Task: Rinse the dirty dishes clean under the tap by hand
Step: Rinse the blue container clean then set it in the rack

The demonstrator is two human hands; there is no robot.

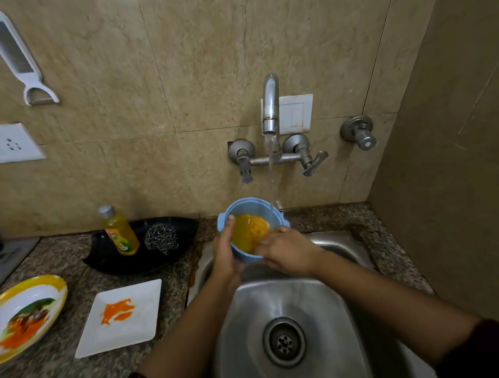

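Note:
A light blue bowl (243, 207) with yellow-orange residue inside is tilted toward me over the back of the steel sink (326, 307). My left hand (225, 254) grips its left rim and underside. My right hand (287, 252) is at its right side, fingers reaching into the yellow inside. Water runs from the wall tap (270, 103) onto the bowl's right rim. A white square plate (143, 328) with orange smears and a yellow-rimmed oval plate (58, 283) with food remains lie on the counter to the left.
A black tray (184, 228) behind the plates holds a yellow dish-soap bottle (119, 230) and a steel scrubber (161, 238). The sink drain (284, 342) is open. A grater (11, 53) hangs on the wall above a socket (12, 143).

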